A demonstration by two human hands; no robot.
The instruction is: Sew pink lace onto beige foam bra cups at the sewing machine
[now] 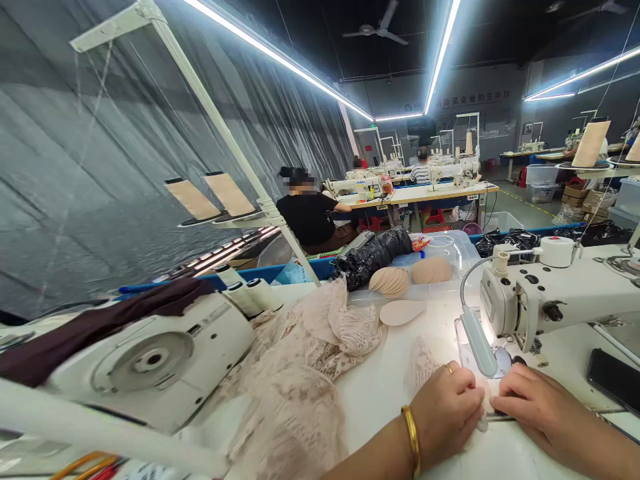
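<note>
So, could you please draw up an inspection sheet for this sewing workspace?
Surface: white tabletop, partly covered by lace fabric.
Job's things: sewing machine at right; lamp before it; small pale piece at the hands.
Clutter: phone at right; loose beige pad; black plastic bundle; dark cloth over the white machine at left.
Hands: left hand, curled, and right hand meet at the pale piece; exact grip hidden.
Cables: nothing certain; orange lengths at lower left could be cables or handles.
Surroundings: seated co-worker ahead; grey curtain at left; ceiling lights on.
</note>
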